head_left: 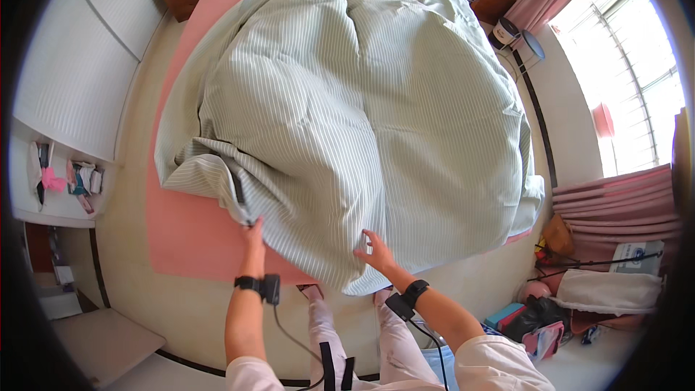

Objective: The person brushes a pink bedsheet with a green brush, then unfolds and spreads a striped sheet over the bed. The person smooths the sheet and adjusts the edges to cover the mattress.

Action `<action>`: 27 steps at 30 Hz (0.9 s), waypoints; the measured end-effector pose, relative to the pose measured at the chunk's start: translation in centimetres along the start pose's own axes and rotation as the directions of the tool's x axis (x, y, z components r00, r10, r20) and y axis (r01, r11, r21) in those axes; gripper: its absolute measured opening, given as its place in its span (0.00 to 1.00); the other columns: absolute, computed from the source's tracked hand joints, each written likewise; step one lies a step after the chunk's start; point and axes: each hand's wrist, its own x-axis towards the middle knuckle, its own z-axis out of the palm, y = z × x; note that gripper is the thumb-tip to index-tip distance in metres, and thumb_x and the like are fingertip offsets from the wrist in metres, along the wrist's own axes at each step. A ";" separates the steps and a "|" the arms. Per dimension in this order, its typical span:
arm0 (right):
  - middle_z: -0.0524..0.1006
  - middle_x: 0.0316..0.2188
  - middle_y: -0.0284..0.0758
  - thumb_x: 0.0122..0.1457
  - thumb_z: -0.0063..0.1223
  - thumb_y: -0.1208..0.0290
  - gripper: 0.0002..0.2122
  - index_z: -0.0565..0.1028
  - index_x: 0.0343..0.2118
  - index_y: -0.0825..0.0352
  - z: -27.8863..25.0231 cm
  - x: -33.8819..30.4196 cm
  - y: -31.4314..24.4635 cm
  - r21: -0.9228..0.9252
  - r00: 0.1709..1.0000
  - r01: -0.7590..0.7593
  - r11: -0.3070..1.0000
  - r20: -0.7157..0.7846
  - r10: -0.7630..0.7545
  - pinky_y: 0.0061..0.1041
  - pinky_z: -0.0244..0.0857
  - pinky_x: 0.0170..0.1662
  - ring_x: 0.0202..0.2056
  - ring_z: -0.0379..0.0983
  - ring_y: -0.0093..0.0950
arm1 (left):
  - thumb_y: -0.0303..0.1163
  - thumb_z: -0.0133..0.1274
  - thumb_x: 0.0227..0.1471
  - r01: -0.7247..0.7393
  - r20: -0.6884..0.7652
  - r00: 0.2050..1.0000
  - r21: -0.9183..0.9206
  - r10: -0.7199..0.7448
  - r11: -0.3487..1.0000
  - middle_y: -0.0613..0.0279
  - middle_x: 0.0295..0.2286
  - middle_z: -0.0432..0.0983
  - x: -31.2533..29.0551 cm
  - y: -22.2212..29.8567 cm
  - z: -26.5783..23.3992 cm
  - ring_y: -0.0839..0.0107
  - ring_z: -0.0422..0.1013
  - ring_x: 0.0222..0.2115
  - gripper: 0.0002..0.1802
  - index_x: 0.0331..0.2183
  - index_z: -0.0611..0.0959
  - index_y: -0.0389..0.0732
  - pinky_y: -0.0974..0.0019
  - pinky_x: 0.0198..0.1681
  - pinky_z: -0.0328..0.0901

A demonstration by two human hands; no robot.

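A pale green duvet [441, 123] with thin white stripes lies rumpled over the bed, bunched into folds at its near left corner. My left hand [253, 233] is closed on the duvet's edge at that corner, beside the bare pink sheet [203, 235]. Farther right, my right hand [375, 252] is just over the duvet's near end. Its thumb and fingers are curved and apart, close to a raised fold. Whether its fingertips touch the cloth I cannot tell. Each wrist wears a black strap with a small device and a cable.
White wardrobe doors [72, 72] and open shelves [61, 181] line the left wall. On the right are a window [622, 65], pink curtains [615, 203] and a round stool [533, 45]. Bags and bundled things [539, 318] lie on the floor at the lower right.
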 end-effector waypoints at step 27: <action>0.67 0.41 0.40 0.41 0.58 0.67 0.21 0.65 0.39 0.66 -5.7 -7.5 19.0 -0.095 0.756 -0.427 0.899 -0.584 0.297 0.33 0.57 0.45 0.43 0.63 0.39 | 0.38 0.52 0.46 0.837 0.273 0.545 -0.115 -0.793 0.535 0.58 0.40 0.66 -20.1 -7.0 -4.9 0.63 0.63 0.42 0.22 0.43 0.67 0.41 0.61 0.45 0.60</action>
